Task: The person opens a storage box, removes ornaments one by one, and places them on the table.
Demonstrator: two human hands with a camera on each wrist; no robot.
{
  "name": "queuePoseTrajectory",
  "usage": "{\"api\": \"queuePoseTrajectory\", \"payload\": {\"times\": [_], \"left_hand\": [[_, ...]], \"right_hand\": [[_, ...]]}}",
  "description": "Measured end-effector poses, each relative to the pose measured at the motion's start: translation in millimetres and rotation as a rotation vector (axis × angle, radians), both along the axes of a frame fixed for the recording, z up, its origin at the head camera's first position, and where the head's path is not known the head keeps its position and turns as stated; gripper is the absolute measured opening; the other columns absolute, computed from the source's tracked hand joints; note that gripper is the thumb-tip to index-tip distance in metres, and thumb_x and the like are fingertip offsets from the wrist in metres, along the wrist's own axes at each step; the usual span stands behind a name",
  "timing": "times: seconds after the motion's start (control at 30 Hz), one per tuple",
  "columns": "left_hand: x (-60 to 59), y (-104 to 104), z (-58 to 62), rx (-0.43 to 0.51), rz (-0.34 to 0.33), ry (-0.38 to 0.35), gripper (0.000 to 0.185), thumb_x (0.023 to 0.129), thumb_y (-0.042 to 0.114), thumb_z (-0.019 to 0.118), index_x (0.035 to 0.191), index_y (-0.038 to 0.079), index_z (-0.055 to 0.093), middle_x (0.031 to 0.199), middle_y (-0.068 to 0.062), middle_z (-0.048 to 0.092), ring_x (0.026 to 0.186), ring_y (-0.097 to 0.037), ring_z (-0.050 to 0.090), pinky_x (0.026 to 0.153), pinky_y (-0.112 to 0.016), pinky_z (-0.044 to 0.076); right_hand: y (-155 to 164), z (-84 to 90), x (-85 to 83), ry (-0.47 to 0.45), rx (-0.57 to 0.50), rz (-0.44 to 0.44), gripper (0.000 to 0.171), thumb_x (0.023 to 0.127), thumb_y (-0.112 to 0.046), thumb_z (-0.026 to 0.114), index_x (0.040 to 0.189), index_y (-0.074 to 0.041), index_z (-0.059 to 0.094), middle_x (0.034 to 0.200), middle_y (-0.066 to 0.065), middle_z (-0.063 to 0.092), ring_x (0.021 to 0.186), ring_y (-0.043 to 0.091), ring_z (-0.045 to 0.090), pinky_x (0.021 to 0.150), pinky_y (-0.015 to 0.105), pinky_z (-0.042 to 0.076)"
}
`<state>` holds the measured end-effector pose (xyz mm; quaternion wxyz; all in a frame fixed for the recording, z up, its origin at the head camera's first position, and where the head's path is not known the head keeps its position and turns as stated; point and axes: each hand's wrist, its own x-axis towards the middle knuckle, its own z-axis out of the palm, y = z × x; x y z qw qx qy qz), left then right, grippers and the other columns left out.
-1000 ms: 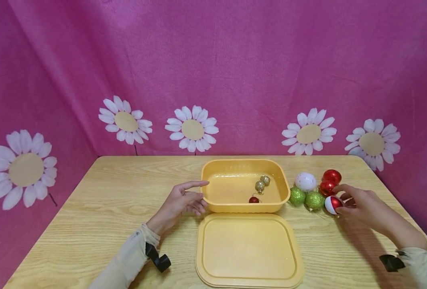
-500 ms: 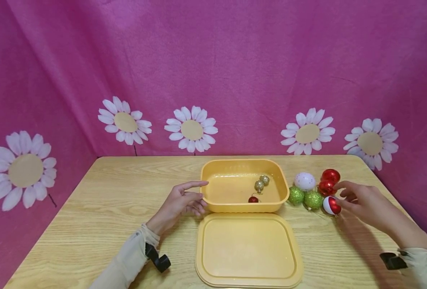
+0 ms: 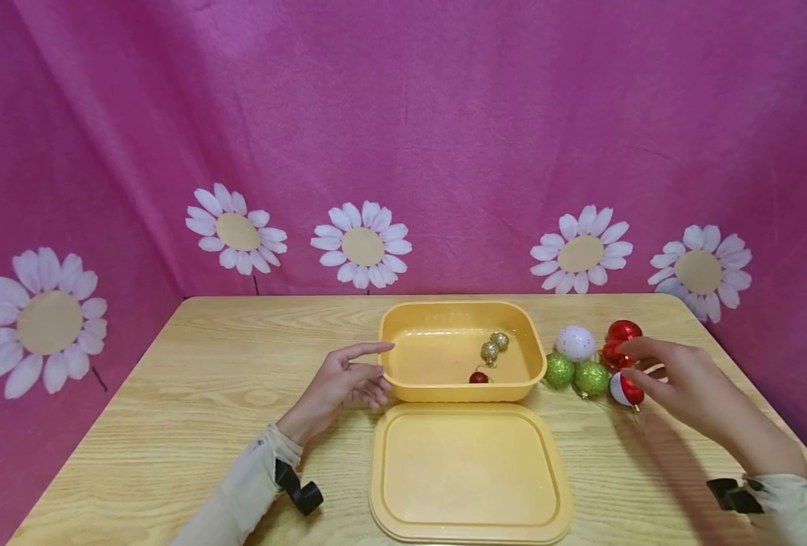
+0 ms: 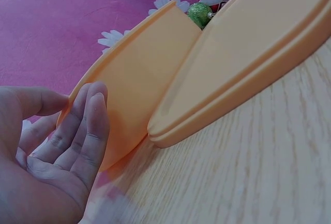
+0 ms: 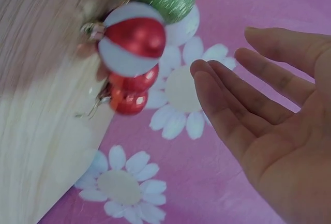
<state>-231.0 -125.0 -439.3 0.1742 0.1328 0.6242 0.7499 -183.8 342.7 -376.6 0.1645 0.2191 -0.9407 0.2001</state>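
Observation:
In the head view my left hand [image 3: 340, 384] is at the left end of a yellow plastic box [image 3: 403, 392], one fingertip on its rim. The left wrist view shows its loosely bent fingers [image 4: 95, 120] beside the box wall. My right hand [image 3: 690, 387] hovers over the Christmas baubles on the right, fingers spread and holding nothing. Nearest it are a red-and-white bauble [image 5: 134, 40] and two shiny red baubles [image 3: 625, 331], partly hidden by its fingers. Beside them lie two glittery green baubles [image 3: 591, 378] and a speckled white ball [image 3: 576, 343].
Inside the box sit two small gold baubles [image 3: 489, 351] and a small dark red one [image 3: 478, 377]. A yellow lid [image 3: 472, 470] lies flat in front of the box on the wooden table [image 3: 240, 364]. A pink curtain [image 3: 444, 136] with daisies hangs behind.
My right hand has come away from the red-and-white bauble and shifted slightly left above it, over the red ones. The bauble has turned a little. My left hand stays at the box.

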Motion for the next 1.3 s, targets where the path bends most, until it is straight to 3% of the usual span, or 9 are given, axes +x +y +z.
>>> {"api": "queuePoseTrajectory", "payload": {"times": [0.27, 0.6, 0.83, 1.07, 1.3], "left_hand": [[-0.9, -0.6, -1.6, 0.009, -0.004, 0.007, 0.051, 0.096, 0.005, 0.061, 0.144, -0.004, 0.046, 0.079, -0.012, 0.073, 0.064, -0.018, 0.070, 0.060, -0.030, 0.059], [-0.7, -0.8, -1.9, 0.016, -0.005, -0.006, 0.053, 0.095, 0.005, 0.062, 0.144, -0.005, 0.045, 0.079, -0.012, 0.073, 0.064, -0.018, 0.070, 0.059, -0.030, 0.059], [-1.9, -0.3, -2.9, 0.018, -0.008, -0.013, 0.051, 0.096, 0.005, 0.061, 0.144, -0.003, 0.046, 0.079, -0.012, 0.073, 0.063, -0.017, 0.069, 0.058, -0.029, 0.059], [-1.2, -1.1, -2.1, 0.011, 0.001, -0.018, 0.049, 0.096, 0.007, 0.062, 0.143, 0.001, 0.050, 0.079, -0.011, 0.073, 0.063, -0.017, 0.069, 0.058, -0.028, 0.059], [-1.2, -1.9, -1.8, 0.012, -0.004, -0.008, 0.050, 0.096, 0.007, 0.063, 0.143, 0.000, 0.049, 0.080, -0.013, 0.073, 0.063, -0.017, 0.069, 0.058, -0.029, 0.059]], "right_hand": [[-24.4, 10.1, 2.9, 0.016, 0.004, 0.014, 0.022, 0.081, 0.000, 0.079, 0.102, -0.005, 0.071, 0.092, 0.006, 0.072, 0.072, 0.017, 0.069, 0.060, 0.031, 0.058], [-45.1, 17.5, 0.0, 0.049, -0.021, 0.058, 0.025, 0.082, -0.002, 0.079, 0.105, -0.004, 0.070, 0.093, 0.003, 0.071, 0.076, 0.012, 0.067, 0.063, 0.030, 0.058], [-72.1, 27.3, -9.1, -0.014, -0.043, 0.107, 0.018, 0.091, -0.007, 0.072, 0.108, -0.003, 0.070, 0.101, 0.008, 0.072, 0.083, 0.020, 0.071, 0.068, 0.034, 0.060], [-96.6, 30.6, -19.3, -0.100, -0.035, 0.137, 0.025, 0.090, -0.005, 0.071, 0.114, 0.000, 0.068, 0.109, 0.014, 0.071, 0.090, 0.025, 0.070, 0.075, 0.042, 0.060], [-113.8, 26.5, -28.1, -0.122, -0.045, 0.173, 0.023, 0.091, -0.004, 0.070, 0.113, 0.001, 0.068, 0.107, 0.013, 0.071, 0.090, 0.025, 0.070, 0.075, 0.043, 0.060]]}}
